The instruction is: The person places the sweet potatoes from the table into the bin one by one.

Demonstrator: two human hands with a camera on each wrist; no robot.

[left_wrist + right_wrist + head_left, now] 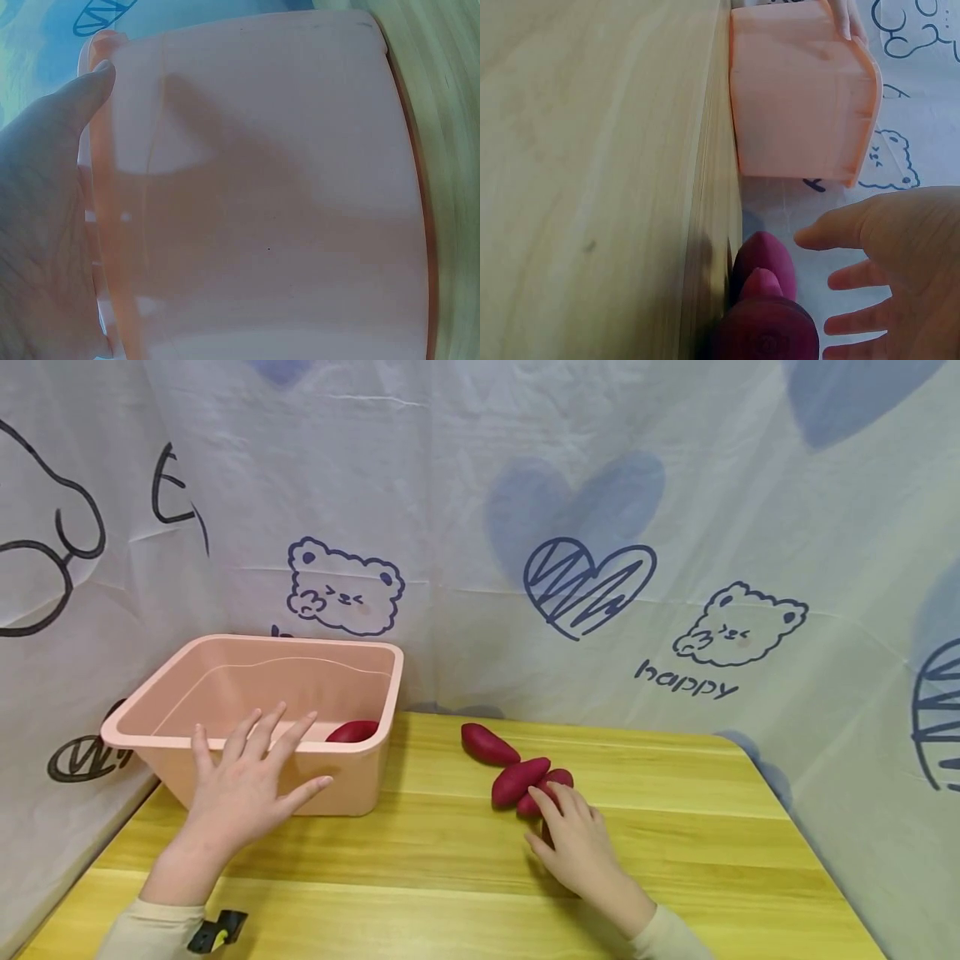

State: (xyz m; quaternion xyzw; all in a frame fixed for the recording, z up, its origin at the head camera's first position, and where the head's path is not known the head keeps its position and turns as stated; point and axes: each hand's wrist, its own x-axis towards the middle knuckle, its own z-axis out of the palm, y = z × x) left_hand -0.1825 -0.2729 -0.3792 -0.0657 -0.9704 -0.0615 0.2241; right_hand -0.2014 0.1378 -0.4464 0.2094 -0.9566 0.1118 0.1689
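A pink plastic bin (337, 781) stands at the table's left. My left hand (242, 793) rests over its near rim with the fingers straight and spread; in the left wrist view the thumb (94, 90) lies at that rim. Inside the bin is a purple-red sweet potato (352, 732). Right of the bin lie a single sweet potato (489, 744) at the back, another (520, 781) in front, and a third (529, 806) partly covered by fingers. My right hand (579, 842) hovers above with loose fingers, a dark piece under it mostly hidden. The right wrist view shows a sweet potato (765, 334) close beside the spread fingers.
The wooden table (420, 868) has its back edge against a hanging pale cloth (450, 652) printed with hearts and bears. More of the cloth hangs along the left and right sides. A black clip-like piece (217, 932) is at the left sleeve.
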